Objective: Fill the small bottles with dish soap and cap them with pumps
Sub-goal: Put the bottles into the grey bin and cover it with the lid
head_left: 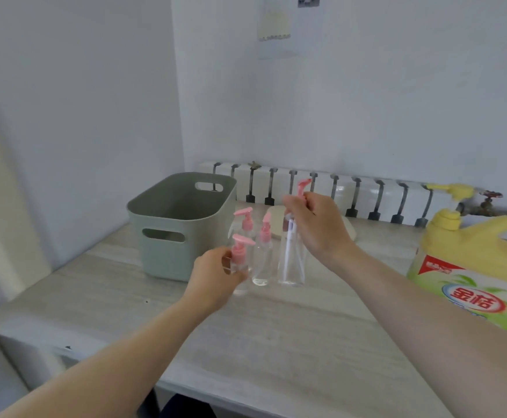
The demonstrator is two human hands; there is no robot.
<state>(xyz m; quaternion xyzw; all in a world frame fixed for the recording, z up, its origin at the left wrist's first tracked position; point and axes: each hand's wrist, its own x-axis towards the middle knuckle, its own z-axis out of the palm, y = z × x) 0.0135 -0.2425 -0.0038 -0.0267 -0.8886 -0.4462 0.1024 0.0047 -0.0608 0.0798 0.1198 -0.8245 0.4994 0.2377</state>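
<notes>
On the pale wood-grain surface (pixel 276 342), four small clear bottles are grouped just beside a grey-green bin (pixel 168 236), which is set to their left. The front-left bottle (pixel 240 268), capped with a pink pump (pixel 241 245), is held round its body by the left grip (pixel 216 276), whose fingers are curled about it. Behind it a second pump-capped bottle (pixel 246 224) is seen, and a third bottle (pixel 261 267), also capped in pink, is stood in the middle. The tallest bottle (pixel 291 267) is stood at the right of the group. Its pink pump head (pixel 302 187) is pinched by the right grip (pixel 318 230) above the neck, and the white dip tube (pixel 288 245) is seen running down into the bottle. Whether the collar is seated on the neck cannot be told, since it is hidden by the fingers. A large yellow dish soap jug (pixel 481 260) is placed well apart at the right edge. A white radiator (pixel 366 194) is mounted along the wall behind.
</notes>
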